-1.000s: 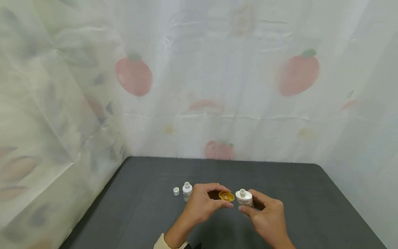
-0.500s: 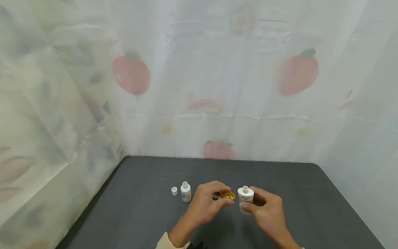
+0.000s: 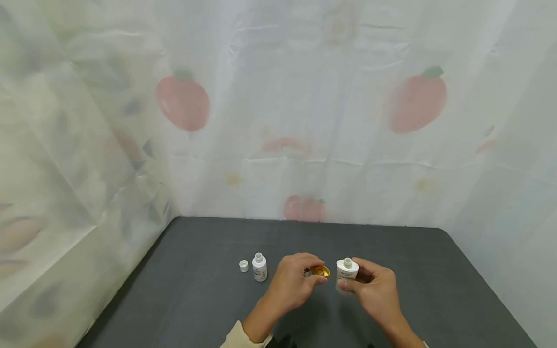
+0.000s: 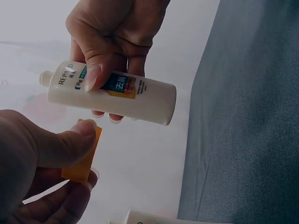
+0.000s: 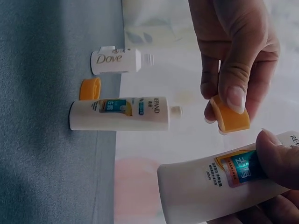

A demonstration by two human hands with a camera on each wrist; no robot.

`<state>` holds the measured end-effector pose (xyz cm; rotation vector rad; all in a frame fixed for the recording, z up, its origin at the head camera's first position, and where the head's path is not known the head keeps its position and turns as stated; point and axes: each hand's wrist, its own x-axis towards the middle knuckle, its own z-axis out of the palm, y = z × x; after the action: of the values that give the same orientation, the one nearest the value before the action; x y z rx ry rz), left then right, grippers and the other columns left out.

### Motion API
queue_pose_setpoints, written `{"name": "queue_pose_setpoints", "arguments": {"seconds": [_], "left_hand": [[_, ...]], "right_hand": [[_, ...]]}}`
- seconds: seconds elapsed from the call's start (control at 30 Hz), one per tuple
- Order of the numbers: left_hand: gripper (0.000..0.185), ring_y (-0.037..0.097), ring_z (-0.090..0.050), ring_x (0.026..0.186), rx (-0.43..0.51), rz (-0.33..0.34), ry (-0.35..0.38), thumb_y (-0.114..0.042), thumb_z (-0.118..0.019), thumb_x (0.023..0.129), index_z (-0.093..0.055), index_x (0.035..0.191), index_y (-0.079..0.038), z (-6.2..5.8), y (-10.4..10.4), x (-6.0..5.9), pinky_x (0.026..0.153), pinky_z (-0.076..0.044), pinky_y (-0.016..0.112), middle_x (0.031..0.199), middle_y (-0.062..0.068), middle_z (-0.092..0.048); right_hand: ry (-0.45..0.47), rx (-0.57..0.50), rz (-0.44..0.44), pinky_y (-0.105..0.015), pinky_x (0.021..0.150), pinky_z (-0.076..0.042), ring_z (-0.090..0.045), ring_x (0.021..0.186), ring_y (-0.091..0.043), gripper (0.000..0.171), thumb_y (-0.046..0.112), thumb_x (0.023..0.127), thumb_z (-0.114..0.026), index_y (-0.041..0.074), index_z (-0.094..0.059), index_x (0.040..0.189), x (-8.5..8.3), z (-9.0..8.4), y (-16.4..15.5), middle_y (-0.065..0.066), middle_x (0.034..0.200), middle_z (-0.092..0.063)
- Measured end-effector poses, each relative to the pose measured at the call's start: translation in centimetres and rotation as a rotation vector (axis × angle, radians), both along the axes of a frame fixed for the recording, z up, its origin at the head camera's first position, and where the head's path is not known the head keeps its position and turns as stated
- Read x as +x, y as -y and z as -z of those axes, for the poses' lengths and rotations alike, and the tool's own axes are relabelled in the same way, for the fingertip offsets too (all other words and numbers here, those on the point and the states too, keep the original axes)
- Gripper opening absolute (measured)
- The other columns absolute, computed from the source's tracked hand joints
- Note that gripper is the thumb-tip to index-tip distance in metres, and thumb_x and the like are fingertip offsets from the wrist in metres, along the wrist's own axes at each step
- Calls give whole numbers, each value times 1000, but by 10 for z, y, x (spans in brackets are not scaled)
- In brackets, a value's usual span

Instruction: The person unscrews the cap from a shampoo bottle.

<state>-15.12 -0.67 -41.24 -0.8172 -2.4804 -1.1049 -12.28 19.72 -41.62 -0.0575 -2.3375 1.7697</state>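
Note:
My left hand (image 3: 289,282) pinches an orange bottle cap (image 4: 83,161) between thumb and fingers, its hollow side facing up in the head view. My right hand (image 3: 379,292) grips a white shampoo bottle (image 5: 205,186) around its body. That bottle is upright and held above the table, its bare neck exposed (image 3: 347,261). A small gap separates cap and bottle. Behind my left hand, mostly hidden in the head view, a second white shampoo bottle (image 5: 126,116) stands uncapped on the table. Another orange cap (image 5: 89,89) lies beside it.
To the left on the dark table (image 3: 200,270) stands a small white Dove bottle (image 3: 259,268) without its cap. A white screw cap (image 3: 243,266) lies left of it. A pale curtain with fruit prints (image 3: 261,116) hangs along the table's back and left sides.
The shampoo bottle in my right hand has shifted slightly right and turned more upright. My left hand's cap has moved slightly right and tilted; the gap between them is a little wider.

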Motion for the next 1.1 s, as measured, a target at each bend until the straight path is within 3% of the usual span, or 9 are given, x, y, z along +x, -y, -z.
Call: {"name": "queue_pose_setpoints", "arguments": {"seconds": [0.27,0.43,0.7,0.9,1.1], "left_hand": [[28,12,-74,96,3,-8,-1,-19,-88,82,-83,108,-12,5,-7,-3,80,-59,22,106,-1,-81],[27,12,-75,94,22,-12,-4,-19,-88,81,-83,107,-11,9,-12,-4,78,-59,20,105,0,-81],[26,11,-75,94,20,-21,11,-17,-88,81,-82,106,-10,15,-20,-8,81,-61,27,104,0,-82],[29,7,-74,89,-25,-57,-3,-24,-89,80,-82,105,-13,19,-25,-11,87,-60,31,99,-4,-82],[29,9,-72,85,-48,-100,-30,-23,-92,76,-83,101,-12,24,-32,-13,81,-56,31,95,-4,-82]], "right_hand": [[9,42,11,-30,80,-65,-77,93,-10,50,1,75,-91,-2,-74,123,-5,0,-6,-21,114,-78],[-10,42,17,-24,78,-63,-75,89,-3,48,-1,75,-90,-2,-75,121,-8,4,-11,-21,112,-78],[-7,26,29,-23,78,-62,-74,88,-1,48,-3,75,-90,-3,-75,120,-11,10,-18,-21,112,-78],[8,28,40,-21,77,-61,-74,88,-2,48,-3,74,-90,-2,-75,120,-14,13,-22,-20,112,-78],[-1,23,43,-22,77,-62,-75,87,-5,48,-4,74,-90,-2,-75,120,-16,13,-24,-21,110,-79]]}}
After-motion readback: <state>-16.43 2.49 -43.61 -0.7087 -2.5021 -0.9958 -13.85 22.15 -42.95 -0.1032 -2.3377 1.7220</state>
